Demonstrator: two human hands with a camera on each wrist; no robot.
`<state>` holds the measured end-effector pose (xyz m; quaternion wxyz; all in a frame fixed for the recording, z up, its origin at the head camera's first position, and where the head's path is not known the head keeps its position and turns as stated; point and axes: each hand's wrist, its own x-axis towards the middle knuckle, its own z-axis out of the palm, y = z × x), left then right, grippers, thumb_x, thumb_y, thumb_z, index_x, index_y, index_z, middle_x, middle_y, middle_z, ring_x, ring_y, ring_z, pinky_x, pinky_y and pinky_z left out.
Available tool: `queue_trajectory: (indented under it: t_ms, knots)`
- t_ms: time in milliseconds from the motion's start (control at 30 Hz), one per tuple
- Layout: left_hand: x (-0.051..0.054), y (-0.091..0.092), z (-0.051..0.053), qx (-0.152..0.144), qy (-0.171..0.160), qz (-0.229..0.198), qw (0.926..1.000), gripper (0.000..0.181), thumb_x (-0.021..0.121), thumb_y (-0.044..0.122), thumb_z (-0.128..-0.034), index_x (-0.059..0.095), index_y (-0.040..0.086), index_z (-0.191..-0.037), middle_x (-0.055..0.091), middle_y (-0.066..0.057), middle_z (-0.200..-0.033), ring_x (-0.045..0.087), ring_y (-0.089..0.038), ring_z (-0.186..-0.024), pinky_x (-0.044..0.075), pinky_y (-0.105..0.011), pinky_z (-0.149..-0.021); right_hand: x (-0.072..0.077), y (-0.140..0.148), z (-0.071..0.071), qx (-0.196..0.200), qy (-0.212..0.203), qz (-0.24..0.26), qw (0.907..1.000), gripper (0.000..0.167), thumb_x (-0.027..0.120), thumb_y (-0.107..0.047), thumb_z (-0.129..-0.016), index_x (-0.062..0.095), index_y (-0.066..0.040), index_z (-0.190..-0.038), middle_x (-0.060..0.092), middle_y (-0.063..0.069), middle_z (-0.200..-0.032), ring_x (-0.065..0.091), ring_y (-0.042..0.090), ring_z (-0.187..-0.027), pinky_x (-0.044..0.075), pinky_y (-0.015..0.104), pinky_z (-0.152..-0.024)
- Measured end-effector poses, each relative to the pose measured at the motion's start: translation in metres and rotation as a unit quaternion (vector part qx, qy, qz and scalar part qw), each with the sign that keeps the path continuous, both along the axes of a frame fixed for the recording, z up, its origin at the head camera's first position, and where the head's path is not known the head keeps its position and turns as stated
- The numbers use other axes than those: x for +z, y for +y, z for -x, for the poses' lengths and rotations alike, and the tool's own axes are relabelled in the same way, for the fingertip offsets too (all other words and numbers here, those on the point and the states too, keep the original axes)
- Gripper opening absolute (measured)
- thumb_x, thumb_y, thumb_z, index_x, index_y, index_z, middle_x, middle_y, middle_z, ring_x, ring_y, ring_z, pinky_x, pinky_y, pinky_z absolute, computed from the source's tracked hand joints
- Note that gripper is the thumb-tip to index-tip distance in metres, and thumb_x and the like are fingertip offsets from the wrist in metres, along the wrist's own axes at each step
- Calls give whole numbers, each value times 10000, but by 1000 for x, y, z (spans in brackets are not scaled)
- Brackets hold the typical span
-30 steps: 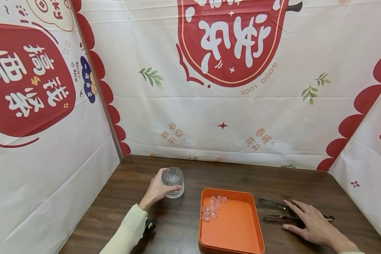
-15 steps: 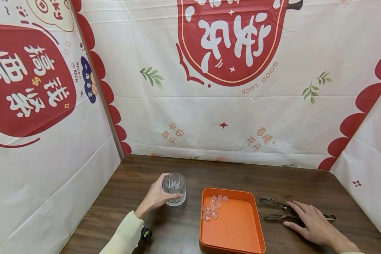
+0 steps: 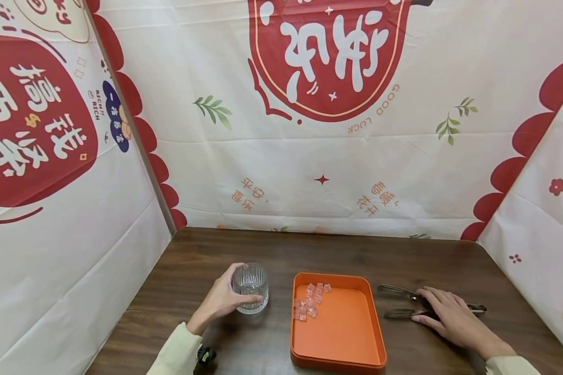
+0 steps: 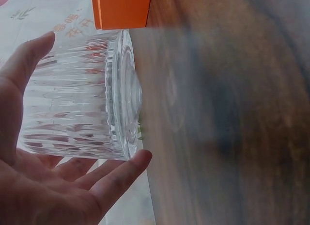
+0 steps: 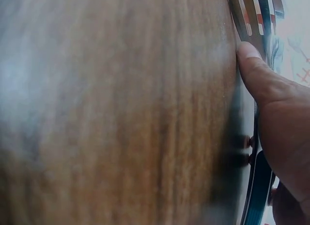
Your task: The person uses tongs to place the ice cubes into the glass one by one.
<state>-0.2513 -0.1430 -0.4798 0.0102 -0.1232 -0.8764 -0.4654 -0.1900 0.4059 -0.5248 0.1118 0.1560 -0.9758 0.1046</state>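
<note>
My left hand (image 3: 222, 298) grips a clear ribbed glass (image 3: 251, 289) from its left side, thumb in front. In the left wrist view the glass (image 4: 72, 96) lies between thumb and fingers of the hand (image 4: 53, 196), its base just off the wood. My right hand (image 3: 457, 320) rests over the middle of the metal tongs (image 3: 399, 313), whose two arms spread toward the tray. The right wrist view shows the thumb of that hand (image 5: 286, 123) beside the tongs (image 5: 259, 186); its other fingers are mostly hidden there.
An orange tray (image 3: 338, 362) stands between the hands, with several clear pinkish cubes (image 3: 308, 304) in its left part. The dark wooden table (image 3: 328, 252) meets a printed cloth (image 3: 281, 156) at the back, and similar cloths hang at both sides.
The left hand has brought the glass nearer to the table's front. The right hand remains on the tongs. The head view has shifted slightly, moving the whole scene leftward in it.
</note>
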Motion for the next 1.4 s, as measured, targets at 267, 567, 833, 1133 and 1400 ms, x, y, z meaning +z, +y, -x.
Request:
queue_trajectory:
  t_ms: [267,567,833,1133,1400]
  knots:
    - [4,0,-7,-250,-7,-30,9997,848,939,379,-631,508,162,-1328,653,-87,-1152,626,-206,-1002,510,-410,-856,7,-1,7,27,-7,-72,10000,537,710,-453,-883,590,-85,-1256,570,221,-1282,525,465,-1153,364,667,-892]
    - [-2,-1,-9,-321,-17,164,9993,875,929,425,-633,494,143,-1339,651,-101,-1156,615,-225,-1019,495,-438,-884,10,-3,9,155,53,-151,9998,488,741,-437,-856,619,-125,-1211,584,189,-1249,549,463,-1130,405,668,-848]
    - [-6,1,-11,-438,35,201,9988,861,929,415,-634,499,134,-1326,653,-97,-1141,619,-229,-1011,496,-439,-874,12,-2,10,347,239,-201,9989,485,767,-407,-837,627,-102,-1186,605,154,-1179,612,388,-1029,472,601,-799]
    - [-10,4,-16,-580,18,209,9981,851,925,435,-633,504,132,-1308,645,-89,-1147,613,-222,-1013,493,-427,-883,20,-2,7,349,423,-145,9984,489,790,-348,-828,576,-101,-1191,568,157,-1185,656,237,-777,519,433,-592]
    - [-11,8,-18,-755,100,198,9969,848,931,414,-631,504,125,-1304,645,-110,-1162,619,-259,-1041,483,-465,-899,30,-5,2,-21,261,-411,9988,526,790,-384,-819,576,-106,-1210,582,152,-1199,631,189,-666,502,431,-544]
